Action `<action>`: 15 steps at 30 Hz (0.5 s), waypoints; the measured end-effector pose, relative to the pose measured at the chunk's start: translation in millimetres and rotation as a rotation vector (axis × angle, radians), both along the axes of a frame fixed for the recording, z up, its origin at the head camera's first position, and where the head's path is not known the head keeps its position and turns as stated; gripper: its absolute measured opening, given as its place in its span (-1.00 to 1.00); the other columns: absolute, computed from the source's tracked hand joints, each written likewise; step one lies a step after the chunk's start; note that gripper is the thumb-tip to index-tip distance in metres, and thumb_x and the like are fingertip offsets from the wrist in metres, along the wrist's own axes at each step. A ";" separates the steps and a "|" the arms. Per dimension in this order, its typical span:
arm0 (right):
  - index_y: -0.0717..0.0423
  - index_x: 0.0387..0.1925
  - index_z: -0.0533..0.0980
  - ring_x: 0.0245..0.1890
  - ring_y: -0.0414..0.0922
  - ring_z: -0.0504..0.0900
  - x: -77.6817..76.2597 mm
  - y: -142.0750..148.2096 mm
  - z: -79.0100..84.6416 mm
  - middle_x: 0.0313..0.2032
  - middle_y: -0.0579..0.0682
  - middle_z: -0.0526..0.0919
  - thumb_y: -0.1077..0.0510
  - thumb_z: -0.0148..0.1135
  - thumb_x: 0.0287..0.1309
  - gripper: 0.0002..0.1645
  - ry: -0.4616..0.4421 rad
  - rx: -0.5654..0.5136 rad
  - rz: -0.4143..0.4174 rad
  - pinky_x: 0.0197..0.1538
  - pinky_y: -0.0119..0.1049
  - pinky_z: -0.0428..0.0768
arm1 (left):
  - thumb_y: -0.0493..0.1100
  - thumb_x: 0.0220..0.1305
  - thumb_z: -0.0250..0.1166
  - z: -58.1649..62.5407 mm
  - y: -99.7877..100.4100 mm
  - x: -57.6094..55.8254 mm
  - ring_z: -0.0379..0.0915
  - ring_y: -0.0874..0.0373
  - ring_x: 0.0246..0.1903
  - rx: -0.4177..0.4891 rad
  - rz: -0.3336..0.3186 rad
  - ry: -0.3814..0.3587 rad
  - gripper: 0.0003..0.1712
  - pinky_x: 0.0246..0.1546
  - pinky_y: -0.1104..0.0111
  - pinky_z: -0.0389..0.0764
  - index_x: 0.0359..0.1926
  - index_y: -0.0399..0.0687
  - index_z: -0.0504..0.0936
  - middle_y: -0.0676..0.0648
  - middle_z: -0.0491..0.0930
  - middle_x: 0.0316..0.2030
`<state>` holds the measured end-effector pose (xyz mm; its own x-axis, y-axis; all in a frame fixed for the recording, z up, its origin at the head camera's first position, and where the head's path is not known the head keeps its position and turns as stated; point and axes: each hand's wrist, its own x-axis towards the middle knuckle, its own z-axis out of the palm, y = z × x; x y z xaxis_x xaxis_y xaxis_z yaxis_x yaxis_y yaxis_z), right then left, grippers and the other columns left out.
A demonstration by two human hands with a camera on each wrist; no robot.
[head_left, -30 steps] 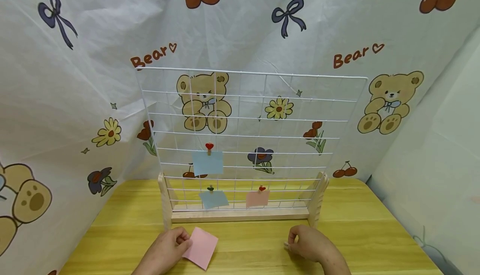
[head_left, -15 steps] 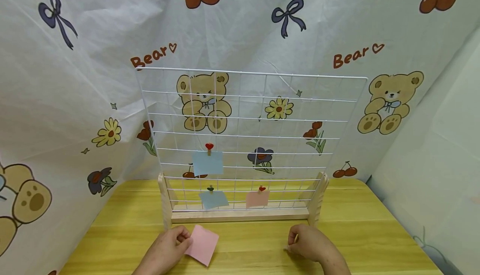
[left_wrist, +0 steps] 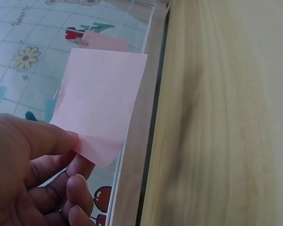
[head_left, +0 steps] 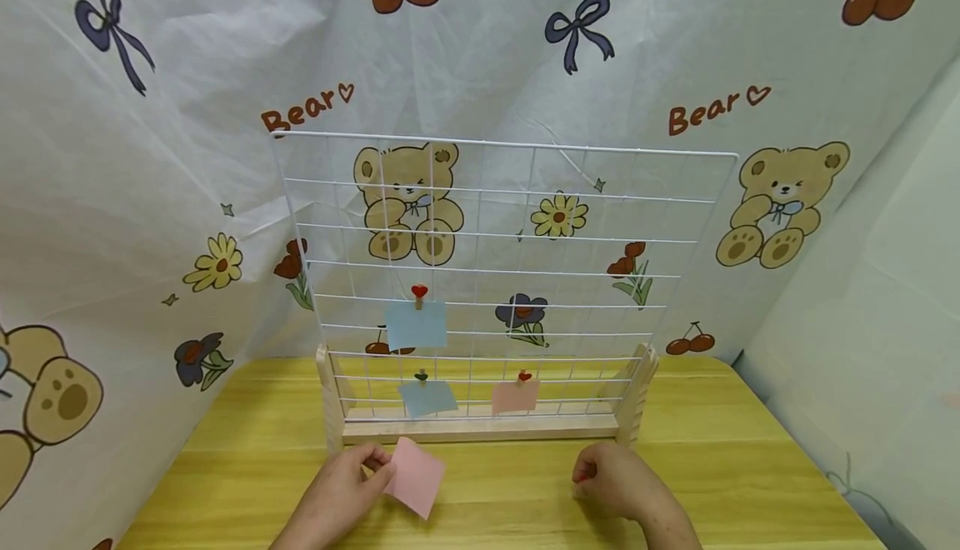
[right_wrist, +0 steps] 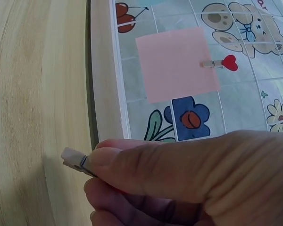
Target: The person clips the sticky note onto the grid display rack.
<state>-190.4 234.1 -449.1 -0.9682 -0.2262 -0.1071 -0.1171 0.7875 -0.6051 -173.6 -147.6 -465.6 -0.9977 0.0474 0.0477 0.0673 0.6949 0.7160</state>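
Observation:
My left hand (head_left: pixel 341 492) pinches a pink sticky note (head_left: pixel 417 478) by one corner, thumb on top, over the table before the rack. In the left wrist view the note (left_wrist: pixel 101 99) shows a slight bend near the thumb. My right hand (head_left: pixel 626 487) pinches a small wooden clothespin (right_wrist: pixel 74 159) between thumb and forefinger; its tip sticks out past the thumb and a bit of red shows under it. On the white wire grid rack (head_left: pixel 495 273) a pink note (head_left: pixel 516 397) and two blue notes (head_left: pixel 416 325) hang from heart-topped clothespins.
The rack's wooden base (head_left: pixel 480 429) stands on the yellow wood-grain table (head_left: pixel 495 492), just beyond both hands. Behind it hangs a white cloth (head_left: pixel 480 58) printed with bears and flowers. A thin cable (head_left: pixel 862 492) runs beside the table's right edge.
My left hand has moved slightly forward and right, carrying the pink sticky note up toward the rack. The right hand has barely shifted, still holding the clothespin.

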 end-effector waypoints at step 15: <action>-0.02 -0.48 0.64 -0.44 -0.23 0.48 -2.2 0.3 0.2 -0.47 -0.20 0.62 0.23 0.52 0.05 -0.83 0.086 0.049 0.004 -0.34 -0.32 0.47 | -0.10 0.32 0.41 26.3 39.9 -7.7 0.37 0.31 -0.56 0.253 0.038 0.103 -0.94 -0.52 0.45 0.43 -0.25 0.07 0.71 0.10 0.68 -0.38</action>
